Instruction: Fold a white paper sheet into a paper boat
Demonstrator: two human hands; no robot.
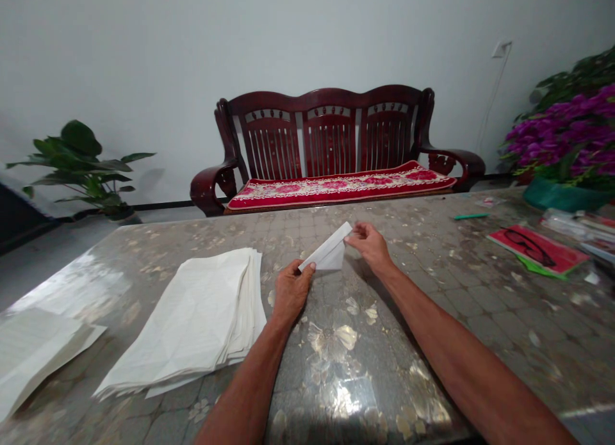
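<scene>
A small piece of folded white paper (330,254) is held between my two hands above the table, tilted up toward the right. My left hand (292,290) pinches its lower left corner, with the thumb on top. The fingers of my right hand (371,245) are closed at its upper right end, thumb and fingertips on the edge. Left of my left hand lies a stack of white paper sheets (192,310), its edges uneven. Another lot of white sheets (33,349) lies at the far left, partly out of view.
The patterned table (432,291) spreads across the view. At right lie a green pen (471,216), glasses (531,245) on a red booklet (569,256) and a green pot (552,195) of purple flowers (567,134). Behind stands a wooden bench (329,137); a leafy plant (86,163) is at left.
</scene>
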